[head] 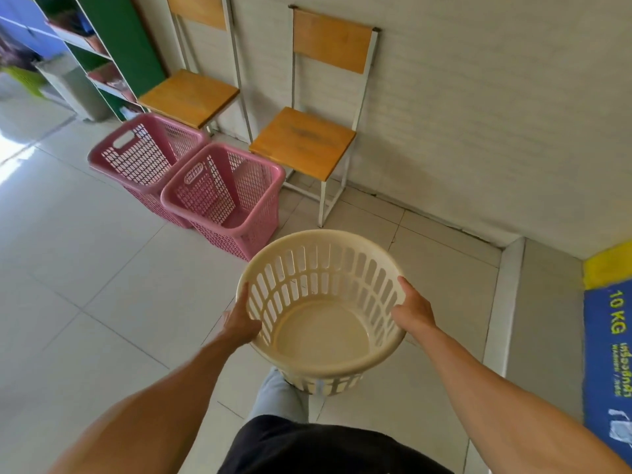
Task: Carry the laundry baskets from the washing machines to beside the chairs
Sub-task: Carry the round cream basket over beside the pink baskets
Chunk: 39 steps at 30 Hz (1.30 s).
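1. Nearest the camera, a round cream plastic laundry basket with slotted walls (321,313) was held off the tiled floor (102,285) in front of the person's body, empty, its mouth tipped toward the camera.
2. The left hand (241,321) clasped the basket's rim at 9 o'clock; the right hand (413,311) gripped the rim at 3 o'clock.
3. At 11 o'clock from the cream basket stood two pink rectangular mesh plastic baskets (222,196), touching each other, on the floor in front of two wooden-seated chairs with white metal frames (304,142).
4. The nearer pink basket sat just beside the right-hand chair's seat.
5. Judging from this, the carry was nearly done. To finish well, the grip on both sides should stay even, and the cream basket should go down level on the bare tiles at 12 o'clock, just beside the nearer pink basket and clear of the chair's legs.
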Tool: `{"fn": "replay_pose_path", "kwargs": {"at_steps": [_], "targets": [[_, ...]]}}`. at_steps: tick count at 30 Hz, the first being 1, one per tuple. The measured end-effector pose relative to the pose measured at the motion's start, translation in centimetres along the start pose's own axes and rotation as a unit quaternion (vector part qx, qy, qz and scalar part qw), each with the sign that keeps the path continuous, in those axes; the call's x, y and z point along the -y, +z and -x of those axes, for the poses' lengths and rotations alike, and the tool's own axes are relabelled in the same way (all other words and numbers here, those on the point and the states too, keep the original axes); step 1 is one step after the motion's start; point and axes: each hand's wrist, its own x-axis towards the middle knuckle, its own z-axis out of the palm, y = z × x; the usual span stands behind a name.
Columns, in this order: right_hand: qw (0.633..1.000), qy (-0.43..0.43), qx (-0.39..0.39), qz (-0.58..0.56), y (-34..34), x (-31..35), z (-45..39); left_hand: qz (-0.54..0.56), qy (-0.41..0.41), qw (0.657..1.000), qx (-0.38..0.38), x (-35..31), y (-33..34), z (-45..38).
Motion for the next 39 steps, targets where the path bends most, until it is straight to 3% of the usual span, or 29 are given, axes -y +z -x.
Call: {"fn": "replay_pose_path", "kwargs": {"at_steps": [10,17,25,30,35,39], "targets": [[0.996,0.063,-0.006,-0.069,0.5,8.8,-8.0,0.007,-0.005,1.000,0.017,-5.8,-7.7,-11.8],[0.992,0.101,-0.032,-0.073,0.5,11.5,-11.5,-0.034,-0.008,0.996,0.082,-8.8,-9.5,-16.9],[0.991,0.128,-0.021,-0.040,1.8,12.1,-17.4,-0.056,-0.012,0.996,0.068,-11.2,-7.2,-22.2],[0.992,0.120,-0.017,-0.024,5.2,11.5,-24.2,-0.044,-0.034,0.995,0.085,-9.2,-4.3,-28.4],[0.995,0.101,-0.016,0.001,9.8,10.9,-32.9,-0.031,-0.078,0.996,0.018,-6.4,0.3,-35.1],[0.998,0.066,-0.007,0.017,14.1,10.0,-39.4,-0.032,-0.096,0.995,0.019,-3.4,3.5,-39.8]]}}
